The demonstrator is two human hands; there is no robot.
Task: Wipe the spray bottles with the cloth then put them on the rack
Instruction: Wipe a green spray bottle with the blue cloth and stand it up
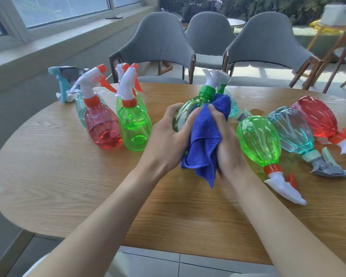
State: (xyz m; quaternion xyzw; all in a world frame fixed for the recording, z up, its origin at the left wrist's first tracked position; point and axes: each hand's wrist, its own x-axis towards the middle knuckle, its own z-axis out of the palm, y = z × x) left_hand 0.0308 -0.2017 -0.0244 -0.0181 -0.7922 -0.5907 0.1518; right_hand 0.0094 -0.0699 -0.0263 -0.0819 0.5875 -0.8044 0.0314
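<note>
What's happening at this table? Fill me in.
A person is wiping a spray bottle. The left hand grips the green-capped bottle above the wooden table, while the right hand holds the blue cloth pressed against it. The upright bottles stand in a group to the left, and the lying bottles rest on their sides to the right. No rack is in view.

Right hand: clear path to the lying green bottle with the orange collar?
Likely yes: the lying green bottle sits just beside the right hand, with nothing between. But that hand grips the blue cloth.
</note>
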